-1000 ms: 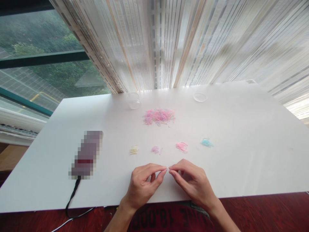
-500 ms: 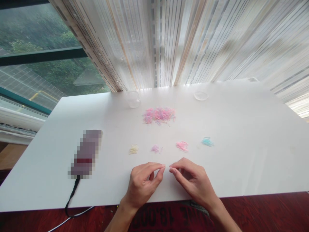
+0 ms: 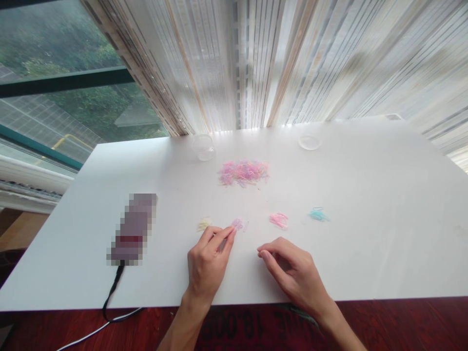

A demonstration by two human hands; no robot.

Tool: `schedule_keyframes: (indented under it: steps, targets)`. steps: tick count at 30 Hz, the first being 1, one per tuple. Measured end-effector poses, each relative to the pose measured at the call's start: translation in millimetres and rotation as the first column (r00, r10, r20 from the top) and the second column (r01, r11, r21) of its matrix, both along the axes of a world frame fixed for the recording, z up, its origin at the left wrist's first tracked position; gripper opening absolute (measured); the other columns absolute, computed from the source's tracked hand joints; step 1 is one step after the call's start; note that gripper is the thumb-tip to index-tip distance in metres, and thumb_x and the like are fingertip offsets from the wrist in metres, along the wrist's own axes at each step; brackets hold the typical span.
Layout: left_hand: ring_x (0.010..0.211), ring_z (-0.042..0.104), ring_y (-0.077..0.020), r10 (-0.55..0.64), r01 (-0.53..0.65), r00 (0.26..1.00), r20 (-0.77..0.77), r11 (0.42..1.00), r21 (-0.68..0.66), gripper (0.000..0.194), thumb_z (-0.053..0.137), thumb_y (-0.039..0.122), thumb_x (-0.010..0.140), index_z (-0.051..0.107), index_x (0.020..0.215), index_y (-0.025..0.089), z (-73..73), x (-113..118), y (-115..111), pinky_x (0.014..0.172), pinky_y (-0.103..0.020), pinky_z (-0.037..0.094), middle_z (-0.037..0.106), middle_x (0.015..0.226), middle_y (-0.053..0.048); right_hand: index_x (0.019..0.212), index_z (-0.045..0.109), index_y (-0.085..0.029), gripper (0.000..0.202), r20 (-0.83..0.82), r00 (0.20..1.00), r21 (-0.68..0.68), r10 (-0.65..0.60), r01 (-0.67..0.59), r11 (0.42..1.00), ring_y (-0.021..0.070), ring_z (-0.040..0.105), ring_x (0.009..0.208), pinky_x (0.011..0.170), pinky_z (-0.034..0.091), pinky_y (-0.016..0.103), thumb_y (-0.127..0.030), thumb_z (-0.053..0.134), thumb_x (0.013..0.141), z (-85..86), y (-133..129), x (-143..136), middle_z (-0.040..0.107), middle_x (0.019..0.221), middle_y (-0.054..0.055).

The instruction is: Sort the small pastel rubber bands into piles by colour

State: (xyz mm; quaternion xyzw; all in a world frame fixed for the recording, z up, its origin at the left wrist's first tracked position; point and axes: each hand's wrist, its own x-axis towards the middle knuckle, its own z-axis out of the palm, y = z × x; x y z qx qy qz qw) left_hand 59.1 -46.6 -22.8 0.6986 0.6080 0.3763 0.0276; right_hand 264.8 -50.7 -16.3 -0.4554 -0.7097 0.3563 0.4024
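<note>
Thin pastel loops that look like small rubber bands lie in a row of little piles: yellow (image 3: 203,224), lilac (image 3: 238,224), pink (image 3: 279,220) and blue (image 3: 319,214). Behind them is a bigger mixed heap (image 3: 244,173), mostly pink. My left hand (image 3: 207,261) has its thumb and index finger pinched at the near edge of the lilac pile. Whatever is between those fingertips is too small to make out. My right hand (image 3: 294,267) hovers nearer me, below the pink pile, its thumb and index finger also pressed together; their contents cannot be made out.
A clear plastic tub (image 3: 204,148) and a round clear lid (image 3: 309,142) sit at the back of the white table (image 3: 365,234). To the left lies a blurred-out flat device (image 3: 133,229) with a black cable (image 3: 113,285). Curtains (image 3: 256,63) hang behind.
My left hand has moved forward and left, away from my right hand, to the lilac pile. My right hand stays nearly in place, still pinched. The view has shifted slightly.
</note>
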Motion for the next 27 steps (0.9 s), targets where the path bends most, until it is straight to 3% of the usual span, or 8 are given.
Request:
schedule_keyframes:
  steps: [12,17,23,27]
  targets:
    - [0.051,0.050,-0.0085,0.006,-0.004,1.000,0.023,0.997,-0.075,0.018,0.066,0.022,0.098,0.077,0.111,0.019,-1.2,-2,-4,0.056,-0.022,0.047,0.066,0.079,0.001,0.094,0.071,-0.023,0.016,0.014,1.000,0.002,0.000,0.000,1.000,0.0164,0.067,0.069,0.066,0.054,0.028,-0.023,0.058,0.103,0.8,0,0,0.073,0.079,0.003]
    - [0.050,0.047,-0.0074,-0.009,0.013,0.998,0.067,0.998,-0.063,0.021,0.062,0.017,0.097,0.073,0.115,0.019,15.5,-13,-1,0.055,-0.021,0.048,0.066,0.084,0.001,0.094,0.071,-0.022,0.015,0.013,1.000,0.001,0.000,0.000,1.000,0.0159,0.067,0.069,0.066,0.053,0.027,-0.021,0.058,0.103,0.8,1,0,0.073,0.080,0.002]
    - [0.051,0.052,-0.0085,-0.005,0.000,0.995,-0.097,0.999,-0.047,0.019,0.063,0.024,0.097,0.076,0.110,0.020,48.9,-36,43,0.060,-0.024,0.049,0.073,0.093,-0.001,0.095,0.071,-0.022,0.014,-0.009,1.000,0.034,-0.020,0.021,0.999,0.0148,0.066,0.064,0.062,0.054,0.026,-0.023,0.059,0.102,-0.3,1,-1,0.073,0.079,0.002]
    - [0.057,0.061,-0.0126,-0.095,0.023,0.965,-0.246,0.960,-0.280,0.020,0.063,0.028,0.096,0.078,0.110,0.026,60.4,-36,85,0.061,-0.026,0.049,0.077,0.092,0.001,0.095,0.071,-0.023,0.014,-0.013,0.999,0.037,-0.036,0.036,0.999,0.0150,0.066,0.063,0.061,0.054,0.026,-0.026,0.059,0.102,-0.4,0,-1,0.074,0.079,0.002]
